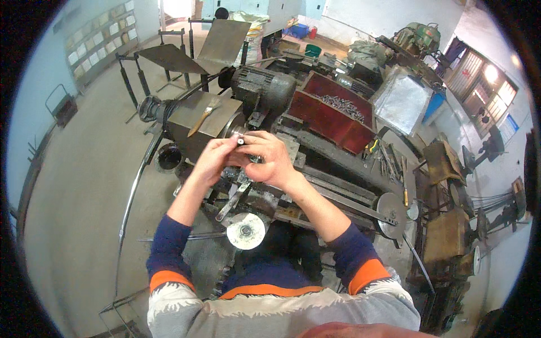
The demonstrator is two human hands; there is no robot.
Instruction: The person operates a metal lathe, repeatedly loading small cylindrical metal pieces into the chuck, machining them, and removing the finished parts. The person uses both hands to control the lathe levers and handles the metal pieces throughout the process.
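Both hands meet over a small metal lathe, near its chuck (235,126). A small round metal part (240,141) with a bright end shows between the fingertips. My left hand (220,157) pinches it from the left with thumb and finger. My right hand (267,157) has its fingers curled against the part from the right; whether it grips the part too is hard to tell. Just below the hands lies a metal lever handle (233,200), and nearer my body is a pale round dial or handwheel (246,231). A brush with a wooden handle (198,124) rests on the headstock cover (181,110).
Behind the lathe stand an electric motor (264,86) and a red metal bin (327,120) holding many small metal parts. Hand tools (391,162) lie at the right, near a round metal disc (391,214). A long bent rod (132,200) runs down the left side.
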